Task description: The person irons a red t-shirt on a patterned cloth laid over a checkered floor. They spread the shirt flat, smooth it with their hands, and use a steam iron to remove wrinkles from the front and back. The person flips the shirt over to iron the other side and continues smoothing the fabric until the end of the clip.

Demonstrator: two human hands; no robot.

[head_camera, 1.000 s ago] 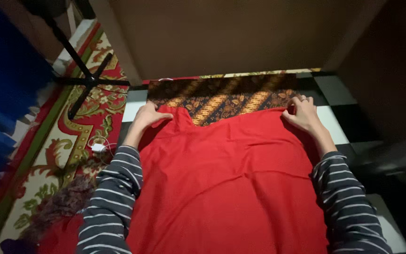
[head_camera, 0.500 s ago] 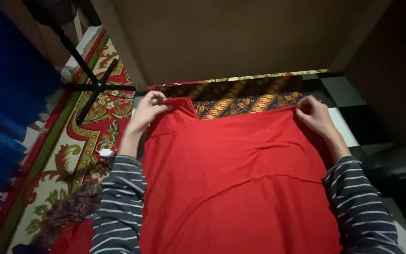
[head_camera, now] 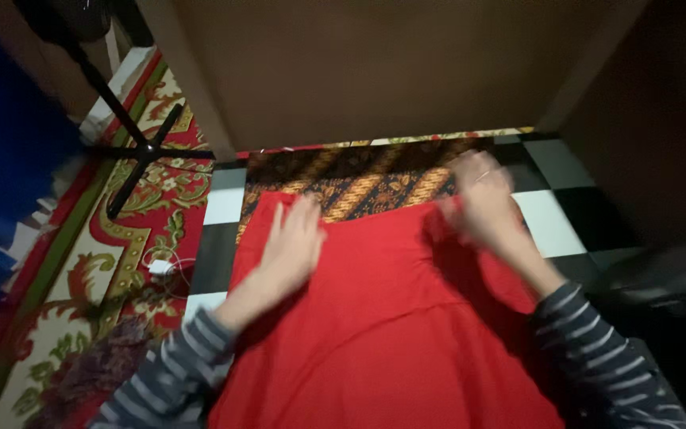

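A red cloth lies spread in front of me over a brown and gold patterned fabric on a black and white checkered floor. My left hand rests flat on the cloth near its far left part, fingers apart. My right hand is blurred at the cloth's far right edge; I cannot tell whether it grips the cloth. Both my sleeves are grey with pale stripes.
A red, green and cream carpet lies to the left, with a black stand's base and a small white charger with cord on it. A brown wall panel rises ahead. Blue fabric hangs far left.
Both hands have left the cloth's far corners and moved inward. The left hand now lies flat on the cloth. The far left corner looks folded in.
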